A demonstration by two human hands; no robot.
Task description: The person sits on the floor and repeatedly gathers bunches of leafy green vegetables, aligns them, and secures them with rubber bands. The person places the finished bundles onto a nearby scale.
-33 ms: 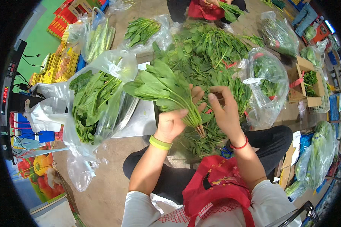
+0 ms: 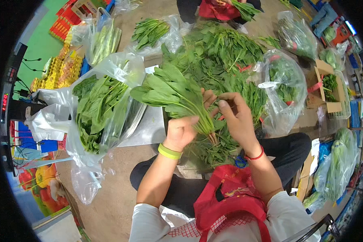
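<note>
My left hand (image 2: 184,130), below a yellow wristband, grips a leafy green bunch (image 2: 169,88), leaves toward upper left and pale roots lower right. Just right of the stems is my right hand (image 2: 236,117), red band at the wrist, thumb and forefinger pinched near the left fingertips; what they hold, if anything, is too small to make out. Under and beyond both hands lies a large heap of loose greens (image 2: 224,50) with red ties. A clear bag of broad leaves (image 2: 97,109) rests to the left on a pale surface.
Another person's hands and greens (image 2: 244,10) are at the top. Bagged vegetables (image 2: 284,82), a cardboard box (image 2: 318,84) and long greens (image 2: 334,169) line the right. Egg trays (image 2: 64,68) and electronic equipment (image 2: 6,101) stand left. My crossed legs frame the lower heap.
</note>
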